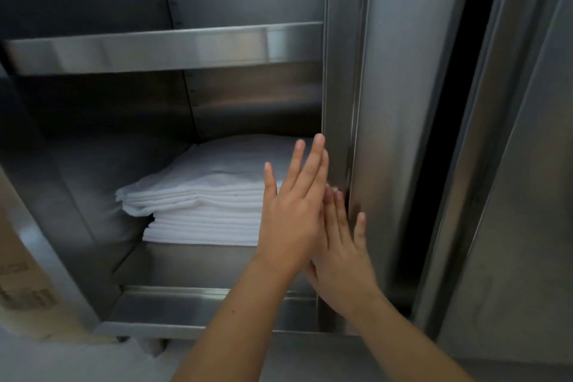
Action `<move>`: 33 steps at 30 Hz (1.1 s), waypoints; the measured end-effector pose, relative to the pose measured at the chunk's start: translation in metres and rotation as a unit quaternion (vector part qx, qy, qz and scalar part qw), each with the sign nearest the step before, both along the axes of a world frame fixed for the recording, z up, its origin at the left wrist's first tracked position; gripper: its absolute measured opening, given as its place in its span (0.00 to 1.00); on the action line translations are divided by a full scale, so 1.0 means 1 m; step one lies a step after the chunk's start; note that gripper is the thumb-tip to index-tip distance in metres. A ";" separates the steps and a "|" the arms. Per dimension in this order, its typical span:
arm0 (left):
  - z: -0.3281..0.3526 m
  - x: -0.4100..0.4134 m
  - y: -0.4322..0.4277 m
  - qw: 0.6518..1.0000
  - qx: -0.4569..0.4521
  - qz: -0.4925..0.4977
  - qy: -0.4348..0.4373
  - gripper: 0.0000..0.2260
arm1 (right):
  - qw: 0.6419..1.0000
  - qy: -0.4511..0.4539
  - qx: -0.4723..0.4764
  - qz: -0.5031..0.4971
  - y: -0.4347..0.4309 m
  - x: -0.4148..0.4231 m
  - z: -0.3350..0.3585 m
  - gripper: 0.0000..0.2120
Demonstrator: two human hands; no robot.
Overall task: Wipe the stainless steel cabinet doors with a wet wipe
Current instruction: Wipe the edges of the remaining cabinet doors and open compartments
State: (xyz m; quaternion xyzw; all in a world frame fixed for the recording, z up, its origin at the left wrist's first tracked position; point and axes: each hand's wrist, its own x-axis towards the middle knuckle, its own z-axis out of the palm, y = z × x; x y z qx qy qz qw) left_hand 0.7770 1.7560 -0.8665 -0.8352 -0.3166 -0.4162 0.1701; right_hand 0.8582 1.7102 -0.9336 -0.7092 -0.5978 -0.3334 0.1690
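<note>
Wipe (pixel 333 187) peeks between flat left hand (pixel 293 214) and right hand (pixel 342 260) at door edge (pixel 339 71).

The stack of cloths (pixel 201 205) lies on the lower shelf (pixel 198 260) inside the cabinet. Another shelf (pixel 164 46) is above the stack. Just right of the stack stands the cabinet post (pixel 339 87). A door (pixel 403 102) is right of that, and a second door (pixel 527 226) is farther right. A cardboard box (pixel 18 257) is far left of the stack. The left hand (pixel 291 217) is in front of the stack's right end. The right hand (pixel 341 260) is just right of the stack, partly behind the left hand and touching the post, with a bit of wipe (pixel 333 187) at its fingertips.
</note>
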 end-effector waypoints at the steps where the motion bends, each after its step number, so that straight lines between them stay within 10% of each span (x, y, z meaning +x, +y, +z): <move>1: 0.005 0.002 0.000 1.000 -0.003 0.000 -0.006 0.24 | 1.000 -0.004 0.005 0.002 0.002 0.000 0.007 0.38; 33: 0.094 -0.033 0.009 0.983 -0.141 -0.112 -0.025 0.28 | 0.993 -0.095 0.054 0.035 0.001 0.020 0.128 0.35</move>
